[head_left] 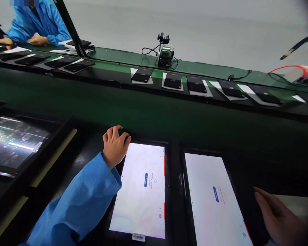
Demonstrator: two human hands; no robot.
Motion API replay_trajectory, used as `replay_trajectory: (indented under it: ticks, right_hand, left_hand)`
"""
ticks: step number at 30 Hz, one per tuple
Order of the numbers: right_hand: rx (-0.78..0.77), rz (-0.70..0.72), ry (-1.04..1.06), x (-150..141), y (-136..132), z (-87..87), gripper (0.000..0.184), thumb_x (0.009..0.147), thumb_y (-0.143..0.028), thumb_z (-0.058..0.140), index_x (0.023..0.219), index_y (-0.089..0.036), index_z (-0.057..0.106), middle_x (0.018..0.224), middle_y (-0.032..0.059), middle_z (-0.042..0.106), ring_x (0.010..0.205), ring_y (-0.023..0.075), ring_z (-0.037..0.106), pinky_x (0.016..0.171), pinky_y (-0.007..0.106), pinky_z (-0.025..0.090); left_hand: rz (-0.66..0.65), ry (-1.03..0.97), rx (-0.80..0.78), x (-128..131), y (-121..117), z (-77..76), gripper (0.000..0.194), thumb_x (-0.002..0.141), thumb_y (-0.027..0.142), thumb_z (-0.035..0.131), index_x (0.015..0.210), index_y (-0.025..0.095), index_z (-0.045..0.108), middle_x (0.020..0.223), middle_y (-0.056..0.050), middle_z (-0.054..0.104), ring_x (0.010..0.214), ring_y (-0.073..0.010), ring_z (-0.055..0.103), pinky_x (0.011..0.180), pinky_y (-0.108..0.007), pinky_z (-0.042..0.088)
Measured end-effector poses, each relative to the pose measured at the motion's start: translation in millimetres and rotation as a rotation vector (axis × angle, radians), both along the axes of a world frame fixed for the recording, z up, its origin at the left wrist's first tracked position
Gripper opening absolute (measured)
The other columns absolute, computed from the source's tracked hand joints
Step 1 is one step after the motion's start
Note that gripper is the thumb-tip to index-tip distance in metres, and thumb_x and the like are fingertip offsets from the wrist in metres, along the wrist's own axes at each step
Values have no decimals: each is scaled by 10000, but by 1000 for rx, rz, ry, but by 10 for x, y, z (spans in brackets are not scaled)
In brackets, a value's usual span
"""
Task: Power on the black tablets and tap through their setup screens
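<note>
A lit tablet with a white screen, a blue button and a barcode label on its lower edge lies in front of me. At its upper left corner, my left hand has its fingers bent over the edge and grips it. A second lit tablet, with a similar screen, lies to the right and runs past the bottom of the view. Farther right is my right hand, dim and partly cut off. Its thumb and forefinger come together at the tips; whatever lies between them is lost in the dark.
A dark ledge beyond holds several black devices on white sheets. A small clamp stand with a green coil is behind them. A glossy panel lies in a frame at left. A blue-sleeved co-worker sits at far left.
</note>
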State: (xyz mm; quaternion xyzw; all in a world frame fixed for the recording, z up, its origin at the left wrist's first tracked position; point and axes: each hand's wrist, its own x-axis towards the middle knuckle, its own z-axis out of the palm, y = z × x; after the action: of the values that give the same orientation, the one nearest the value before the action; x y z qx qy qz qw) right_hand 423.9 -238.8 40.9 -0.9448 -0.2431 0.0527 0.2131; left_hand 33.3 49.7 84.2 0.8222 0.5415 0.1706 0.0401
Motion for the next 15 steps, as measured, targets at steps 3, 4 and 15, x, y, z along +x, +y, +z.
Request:
replay_trajectory:
  ticks: [3,4,15]
  right_hand:
    - [-13,-26,11,-84,49,113,547,643,-653,400,982,-297,639,1015,-1,661,999,325,592,888,478,472]
    - [-24,-34,14,-108,67,145,559,631,-645,397,986,-288,641,1005,6,664,997,327,593,897,477,468]
    - [6,-31,-1,-85,35,119,488,661,-608,435,985,-311,646,1021,-9,663,1009,313,598,957,466,458]
  left_hand:
    - [-11,-7,-63,1,65,8,190,899,307,487,885,179,626,1151,-110,403,1129,-317,361,934,-535,335]
    - [-15,-12,-87,-2,87,3,176,896,304,496,876,179,619,1146,-108,400,1126,-314,361,936,-539,332]
    - [-206,-184,-118,-57,-291,444,119,822,158,579,709,195,586,1097,-52,473,1143,-283,372,927,-501,326]
